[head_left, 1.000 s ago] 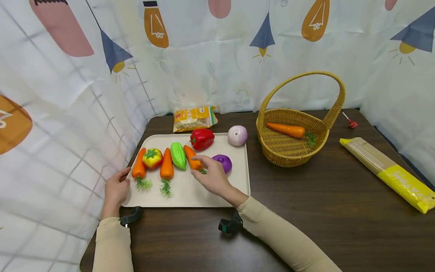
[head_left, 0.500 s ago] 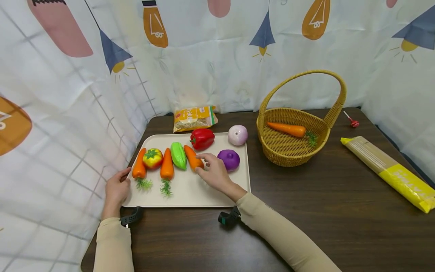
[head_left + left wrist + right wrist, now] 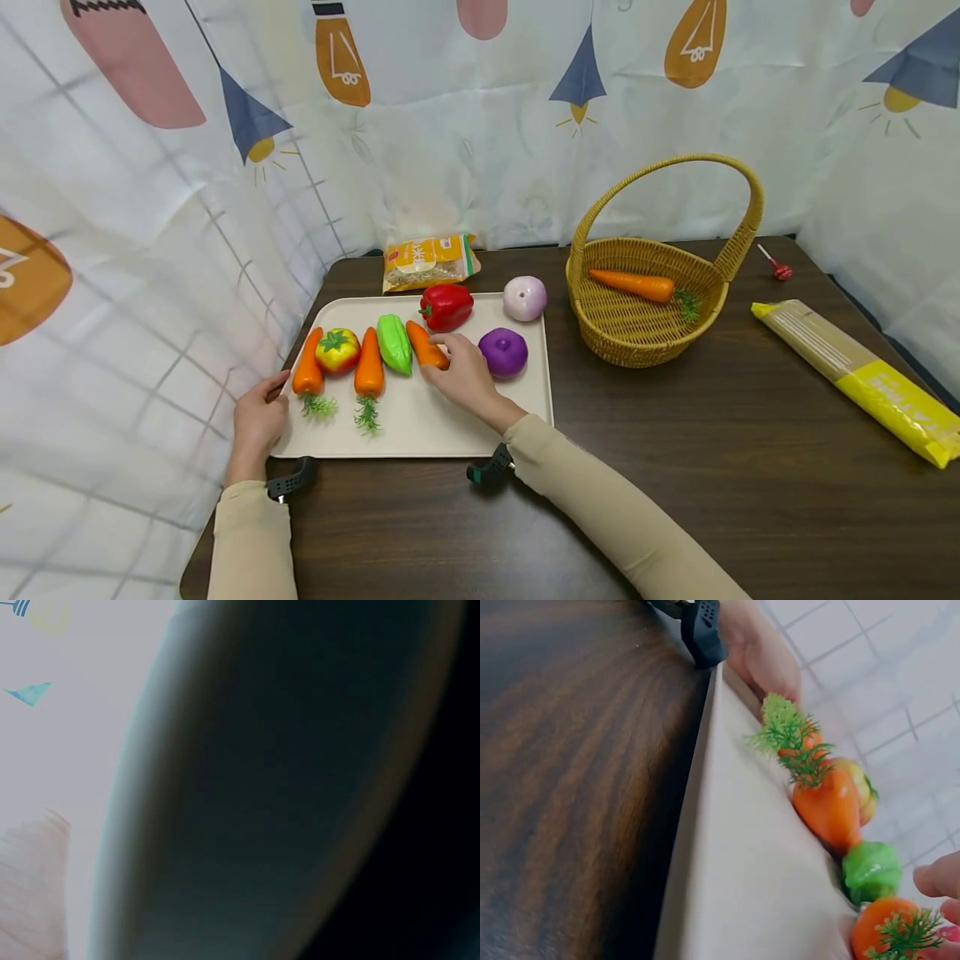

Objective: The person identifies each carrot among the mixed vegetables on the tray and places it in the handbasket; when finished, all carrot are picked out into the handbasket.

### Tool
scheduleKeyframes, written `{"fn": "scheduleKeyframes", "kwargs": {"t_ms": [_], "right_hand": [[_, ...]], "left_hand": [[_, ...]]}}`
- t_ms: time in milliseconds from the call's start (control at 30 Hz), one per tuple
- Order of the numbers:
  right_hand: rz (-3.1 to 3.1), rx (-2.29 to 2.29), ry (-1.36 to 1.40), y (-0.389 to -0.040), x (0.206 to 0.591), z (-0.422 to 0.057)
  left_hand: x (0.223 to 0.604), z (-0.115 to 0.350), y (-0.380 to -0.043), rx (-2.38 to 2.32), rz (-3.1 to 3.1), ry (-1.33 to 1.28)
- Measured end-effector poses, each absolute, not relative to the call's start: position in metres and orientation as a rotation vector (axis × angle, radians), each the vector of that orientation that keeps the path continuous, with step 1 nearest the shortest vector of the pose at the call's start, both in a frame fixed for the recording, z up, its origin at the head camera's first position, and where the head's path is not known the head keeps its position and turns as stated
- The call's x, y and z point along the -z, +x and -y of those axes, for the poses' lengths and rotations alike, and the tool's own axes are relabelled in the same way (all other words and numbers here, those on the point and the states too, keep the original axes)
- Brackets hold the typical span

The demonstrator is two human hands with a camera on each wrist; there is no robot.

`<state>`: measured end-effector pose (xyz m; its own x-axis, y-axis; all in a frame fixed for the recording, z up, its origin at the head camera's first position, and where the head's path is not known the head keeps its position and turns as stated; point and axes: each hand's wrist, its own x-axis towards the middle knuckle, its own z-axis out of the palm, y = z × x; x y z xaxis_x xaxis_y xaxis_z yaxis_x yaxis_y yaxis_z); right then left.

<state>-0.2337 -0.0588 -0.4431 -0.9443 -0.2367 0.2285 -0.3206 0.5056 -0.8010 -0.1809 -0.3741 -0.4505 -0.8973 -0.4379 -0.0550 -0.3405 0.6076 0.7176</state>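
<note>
My left hand (image 3: 258, 415) grips the left rim of the cream tray (image 3: 405, 437). My right hand (image 3: 467, 371) sits over the leafy end of a carrot (image 3: 424, 343), fingers spread and bent. In the right wrist view a gap shows between its fingertips (image 3: 934, 877) and that carrot. The head view hides the carrot's greens behind the hand. Left of it lie a green pepper-like vegetable (image 3: 393, 343), a second carrot (image 3: 368, 367), a red-yellow tomato-like one (image 3: 337, 350) and a third carrot (image 3: 307, 367). A purple onion-like vegetable (image 3: 503, 352) rests right of my hand.
A red bell pepper (image 3: 447, 307) and a pale onion (image 3: 525, 298) sit along the tray's back. Behind is a grain bag (image 3: 429, 263). A wicker basket (image 3: 622, 342) holds another carrot (image 3: 633, 285). Farther right are a lollipop (image 3: 782, 271) and a yellow noodle pack (image 3: 862, 383).
My right hand has shifted slightly to the right, then back left over the carrot, uncovering the purple vegetable. My left hand stays on the tray rim, and the carrot has barely moved.
</note>
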Motion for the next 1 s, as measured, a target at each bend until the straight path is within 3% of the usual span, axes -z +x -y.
{"fn": "scheduleKeyframes", "kwargs": {"t_ms": [1000], "right_hand": [[2.520,-1.331,0.413,-0.227,0.447,0.063]], "left_hand": [[0.451,0.376,-0.181,1.171,2.701,0.656]]}}
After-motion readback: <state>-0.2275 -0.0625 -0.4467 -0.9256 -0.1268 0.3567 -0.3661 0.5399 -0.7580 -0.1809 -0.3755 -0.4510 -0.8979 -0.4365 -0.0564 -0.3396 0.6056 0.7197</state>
